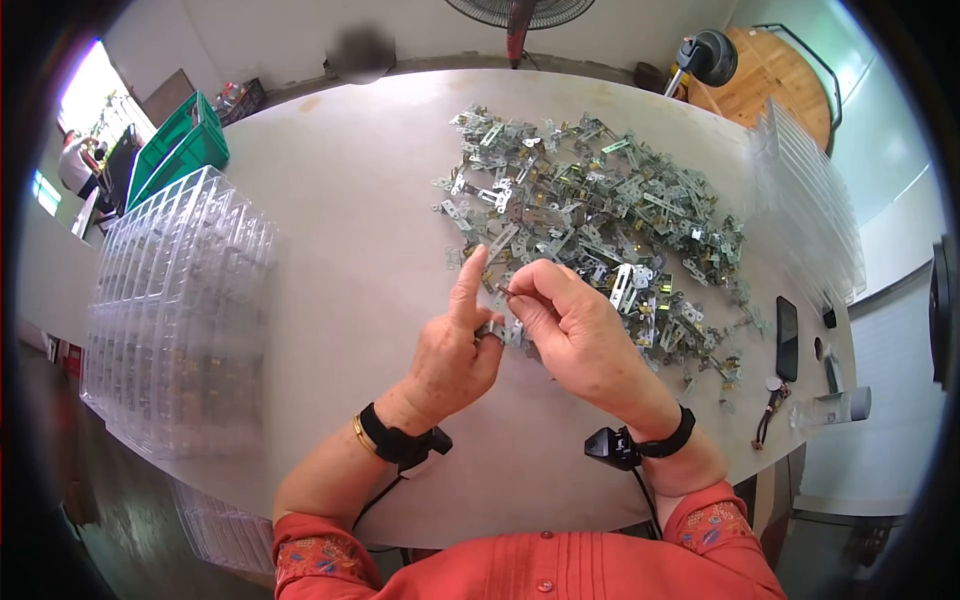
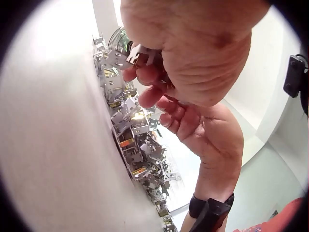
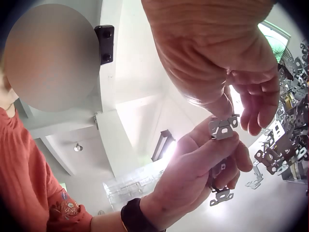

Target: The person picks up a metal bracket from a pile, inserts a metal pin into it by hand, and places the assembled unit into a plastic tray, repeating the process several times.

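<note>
My left hand (image 1: 455, 365) grips a stamped metal bracket (image 3: 223, 129) between thumb and curled fingers, its index finger pointing forward. Another holed metal end (image 3: 221, 196) sticks out below those fingers in the right wrist view; the middle is hidden by the hand. Close beside it, my right hand (image 1: 585, 325) pinches a small, thin reddish-brown piece (image 1: 503, 291) between thumb and index finger. The fingertips of both hands are near each other at the front-left edge of a large pile of metal brackets (image 1: 600, 190).
Stacked clear plastic trays (image 1: 180, 320) stand at the left, with a green crate (image 1: 180, 150) behind them. More clear trays (image 1: 810, 200) stand at the right. A phone (image 1: 787, 338), a keyring (image 1: 770, 410) and a clear bottle (image 1: 830, 408) lie on the white table (image 1: 340, 200).
</note>
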`<state>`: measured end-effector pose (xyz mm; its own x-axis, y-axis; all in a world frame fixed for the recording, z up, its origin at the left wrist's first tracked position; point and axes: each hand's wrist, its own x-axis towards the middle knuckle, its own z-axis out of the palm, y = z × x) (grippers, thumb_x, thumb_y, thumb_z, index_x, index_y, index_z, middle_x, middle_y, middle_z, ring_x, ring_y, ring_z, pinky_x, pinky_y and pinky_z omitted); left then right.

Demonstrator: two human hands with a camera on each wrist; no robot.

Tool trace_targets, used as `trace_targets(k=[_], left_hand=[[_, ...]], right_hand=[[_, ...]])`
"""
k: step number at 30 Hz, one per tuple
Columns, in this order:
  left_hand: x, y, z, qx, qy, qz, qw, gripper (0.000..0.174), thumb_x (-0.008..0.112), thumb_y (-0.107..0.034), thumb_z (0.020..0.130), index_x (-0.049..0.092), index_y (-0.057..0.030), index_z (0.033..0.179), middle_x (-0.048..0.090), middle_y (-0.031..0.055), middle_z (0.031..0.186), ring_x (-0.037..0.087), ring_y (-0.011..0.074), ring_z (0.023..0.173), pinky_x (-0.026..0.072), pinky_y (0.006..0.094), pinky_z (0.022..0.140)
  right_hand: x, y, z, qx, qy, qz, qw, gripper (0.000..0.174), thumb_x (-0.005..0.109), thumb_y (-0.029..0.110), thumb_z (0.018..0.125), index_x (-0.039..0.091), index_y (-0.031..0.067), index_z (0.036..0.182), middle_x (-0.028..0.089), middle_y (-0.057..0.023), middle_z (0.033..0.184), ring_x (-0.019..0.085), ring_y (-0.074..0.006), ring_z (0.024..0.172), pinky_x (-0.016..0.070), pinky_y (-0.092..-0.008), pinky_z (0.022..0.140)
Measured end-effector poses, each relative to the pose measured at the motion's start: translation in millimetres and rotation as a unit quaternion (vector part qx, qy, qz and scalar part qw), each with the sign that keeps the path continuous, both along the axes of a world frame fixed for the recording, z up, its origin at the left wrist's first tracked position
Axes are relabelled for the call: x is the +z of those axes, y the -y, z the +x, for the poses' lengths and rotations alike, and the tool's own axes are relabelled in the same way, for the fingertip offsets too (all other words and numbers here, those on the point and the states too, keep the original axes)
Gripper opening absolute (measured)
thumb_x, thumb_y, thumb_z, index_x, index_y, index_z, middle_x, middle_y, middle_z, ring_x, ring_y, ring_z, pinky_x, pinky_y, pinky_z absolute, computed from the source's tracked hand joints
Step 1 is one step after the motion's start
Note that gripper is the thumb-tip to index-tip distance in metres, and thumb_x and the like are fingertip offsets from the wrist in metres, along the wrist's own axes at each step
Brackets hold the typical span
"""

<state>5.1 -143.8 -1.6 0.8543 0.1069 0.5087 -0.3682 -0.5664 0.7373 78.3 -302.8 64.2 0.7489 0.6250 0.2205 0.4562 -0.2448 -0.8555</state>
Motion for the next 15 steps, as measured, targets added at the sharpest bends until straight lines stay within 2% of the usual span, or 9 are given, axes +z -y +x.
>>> trace_targets(k=[2,4,6,8,10,14,15], left_hand=[[-0.6,-1.9,1.1,0.033,-0.015,-0.004,0.999,0.083,0.054,0.013,0.079,0.023,0.0043,0.156,0.057,0.0107,0.066,0.058,0.0255,0.055,0.0501,0.0352,0.058],[-5.2,-2.1,3.6,0.07,0.02,-0.017,0.997,0.081,0.054,0.013,0.079,0.027,0.0029,0.155,0.053,0.0091,0.064,0.054,0.0224,0.052,0.0482,0.0335,0.055],[-5.7,-2.6,2.7,0.071,0.021,-0.011,0.997,0.081,0.054,0.013,0.079,0.027,0.0024,0.154,0.054,0.0089,0.064,0.055,0.0227,0.053,0.0487,0.0338,0.056],[-6.4,-1.0,4.1,0.072,0.023,-0.008,0.997,0.081,0.055,0.013,0.078,0.028,0.0019,0.154,0.054,0.0087,0.064,0.056,0.0229,0.054,0.0493,0.034,0.056],[-7.7,-1.6,4.1,0.077,0.028,-0.005,0.997,0.081,0.051,0.015,0.077,0.03,0.0002,0.154,0.056,0.0077,0.066,0.057,0.0196,0.058,0.05,0.0291,0.06],[-4.6,-1.1,3.3,0.073,0.017,-0.004,0.997,0.079,0.053,0.014,0.077,0.034,-0.0007,0.152,0.056,0.0072,0.066,0.056,0.0194,0.058,0.0492,0.029,0.06],[-3.0,-1.2,2.5,0.07,0.005,0.004,0.998,0.076,0.055,0.013,0.077,0.037,-0.0002,0.15,0.059,0.0086,0.07,0.059,0.0232,0.06,0.0503,0.0331,0.06]], right_hand=[[3.2,1.1,0.0,0.01,-0.005,-0.021,1.0,0.008,0.06,0.013,0.1,0.057,0.0074,0.102,0.064,-0.0124,0.085,0.063,-0.0308,0.074,0.0492,-0.0391,0.066],[4.6,-0.7,-2.6,0.02,-0.013,-0.04,0.999,0.008,0.06,0.014,0.1,0.056,0.0077,0.103,0.064,-0.0128,0.084,0.063,-0.0303,0.072,0.049,-0.0384,0.066],[4.8,-1.1,-5.9,0.035,-0.116,-0.04,0.992,0.008,0.06,0.014,0.1,0.057,0.0064,0.103,0.065,-0.0137,0.081,0.063,-0.0295,0.07,0.0485,-0.0371,0.064],[2.3,-0.5,-5.5,0.031,-0.117,-0.035,0.992,0.009,0.06,0.013,0.1,0.057,0.0054,0.102,0.065,-0.0145,0.081,0.063,-0.0298,0.069,0.0485,-0.0369,0.064],[1.6,-1.0,-6.1,0.032,-0.12,-0.028,0.992,0.009,0.06,0.013,0.099,0.057,0.0044,0.102,0.066,-0.0152,0.08,0.063,-0.0301,0.068,0.0485,-0.0367,0.064],[-1.8,-0.9,-5.4,0.046,-0.099,-0.028,0.994,0.009,0.059,0.011,0.097,0.057,0.0022,0.101,0.067,-0.0174,0.083,0.065,-0.033,0.071,0.0494,-0.0389,0.065],[-3.1,-1.1,-4.9,0.048,-0.073,-0.032,0.996,0.009,0.059,0.01,0.097,0.057,0.0019,0.101,0.067,-0.0181,0.084,0.066,-0.0343,0.073,0.0497,-0.0398,0.066]])
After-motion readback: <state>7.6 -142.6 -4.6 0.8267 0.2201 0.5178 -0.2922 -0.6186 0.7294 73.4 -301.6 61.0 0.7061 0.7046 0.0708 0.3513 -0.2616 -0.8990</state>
